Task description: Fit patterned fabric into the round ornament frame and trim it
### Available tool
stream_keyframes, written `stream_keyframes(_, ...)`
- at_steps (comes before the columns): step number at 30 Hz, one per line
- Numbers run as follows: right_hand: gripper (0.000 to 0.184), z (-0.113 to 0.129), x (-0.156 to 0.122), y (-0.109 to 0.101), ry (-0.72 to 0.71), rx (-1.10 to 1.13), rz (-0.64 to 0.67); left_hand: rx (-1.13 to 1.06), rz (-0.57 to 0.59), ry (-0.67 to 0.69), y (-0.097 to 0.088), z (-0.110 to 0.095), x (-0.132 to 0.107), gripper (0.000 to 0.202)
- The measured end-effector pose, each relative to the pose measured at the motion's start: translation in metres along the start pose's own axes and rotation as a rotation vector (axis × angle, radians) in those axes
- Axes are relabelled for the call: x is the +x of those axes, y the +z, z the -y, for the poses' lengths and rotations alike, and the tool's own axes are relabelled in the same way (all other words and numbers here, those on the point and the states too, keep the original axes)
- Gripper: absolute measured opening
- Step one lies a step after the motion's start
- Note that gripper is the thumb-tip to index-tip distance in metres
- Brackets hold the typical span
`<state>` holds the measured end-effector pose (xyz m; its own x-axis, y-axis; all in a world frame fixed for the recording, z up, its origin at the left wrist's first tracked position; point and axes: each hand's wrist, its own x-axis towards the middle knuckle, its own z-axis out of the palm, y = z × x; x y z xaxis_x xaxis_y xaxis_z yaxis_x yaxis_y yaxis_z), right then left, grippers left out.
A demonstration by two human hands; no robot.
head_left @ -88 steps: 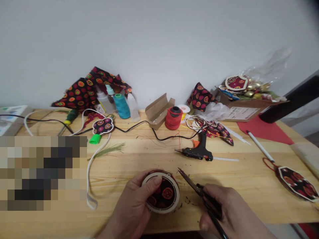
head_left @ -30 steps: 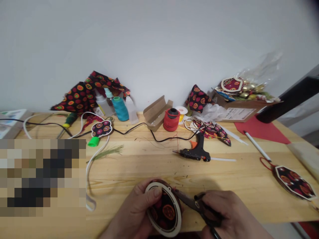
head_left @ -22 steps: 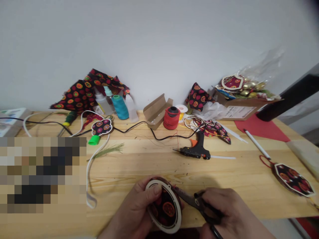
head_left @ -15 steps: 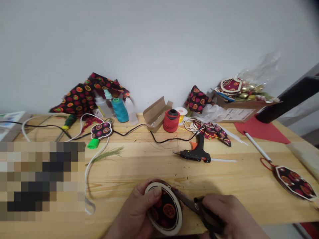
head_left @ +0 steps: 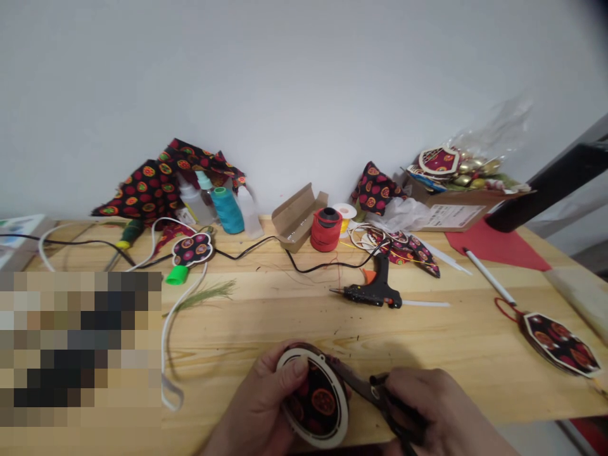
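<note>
My left hand (head_left: 259, 411) grips a round ornament (head_left: 316, 400), a pale wooden ring over black fabric with red and orange circles, tilted up at the table's near edge. The thumb presses on the ring's top left. My right hand (head_left: 444, 415) is closed round the black handles of scissors (head_left: 368, 391). The blades point left and meet the ornament's right rim, where fabric sticks out. Whether the blades are apart is hidden by the ornament.
A black glue gun (head_left: 373, 288) with its cord lies mid-table. At the back stand a red thread spool (head_left: 326, 229), a teal spool (head_left: 227, 209), bottles and patterned fabric (head_left: 156, 180). A finished ornament (head_left: 555, 342) lies right, near a pen (head_left: 489, 277). A white cord (head_left: 166, 329) loops left.
The ornament was lying flat with the scissors held clear to its right. Now it is tilted up and the blades are at its right rim. In the last second little has moved.
</note>
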<state>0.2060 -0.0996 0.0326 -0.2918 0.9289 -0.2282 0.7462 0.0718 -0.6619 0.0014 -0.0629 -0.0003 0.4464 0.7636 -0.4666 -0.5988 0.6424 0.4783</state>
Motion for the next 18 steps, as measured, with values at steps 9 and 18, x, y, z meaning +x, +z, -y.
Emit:
stream_keyframes(9, 0.022, -0.011, 0.001, -0.001, 0.000, 0.166, 0.068, -0.012, 0.035, -0.024, -0.004, 0.002, 0.000, 0.013)
stream_keyframes(18, 0.018, -0.005, -0.002, -0.001, 0.074, 0.248, 0.064, -0.019, 0.006, -0.022, -0.002, 0.002, 0.000, 0.014)
